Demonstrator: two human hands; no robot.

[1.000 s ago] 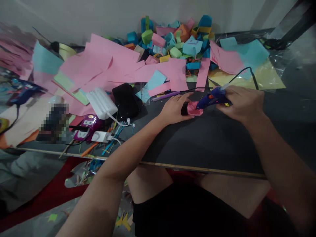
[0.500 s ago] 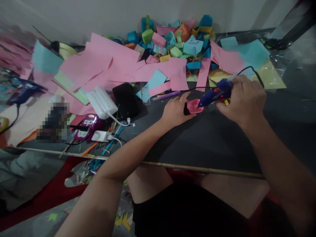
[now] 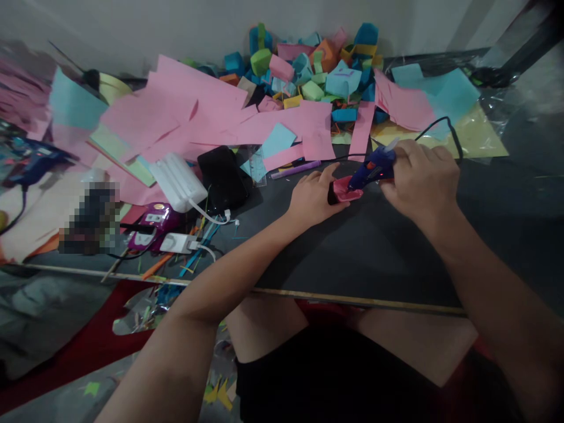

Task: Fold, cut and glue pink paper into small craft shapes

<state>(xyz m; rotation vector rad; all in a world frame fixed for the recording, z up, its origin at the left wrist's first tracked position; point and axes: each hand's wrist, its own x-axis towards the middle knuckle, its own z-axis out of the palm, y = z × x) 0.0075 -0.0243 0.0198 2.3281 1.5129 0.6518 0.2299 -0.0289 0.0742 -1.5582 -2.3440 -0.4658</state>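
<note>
My left hand (image 3: 314,197) is closed around the near side of a small pink paper box (image 3: 341,191), its thumb and fingers along the box's sides. The box lies at the table's middle with its hollow facing up and to the right. In my right hand (image 3: 425,179) is a dark blue hot glue gun (image 3: 374,165), tilted so that its nozzle points down and left into the box. A small red light shows on the gun, and a pale glue stick sticks out of its back. Whether the nozzle touches the paper I cannot tell.
Behind my hands lie pink paper sheets (image 3: 211,111) and a heap of coloured paper boxes (image 3: 312,76). A purple pen (image 3: 296,170), a black phone (image 3: 223,178) and a white power bank (image 3: 178,182) lie left. A second glue gun (image 3: 37,160) is far left. The black cord loops behind my right hand.
My right hand has moved left and slightly down with the glue gun, taking the nozzle deeper into the pink box. My left hand keeps its hold on the box.
</note>
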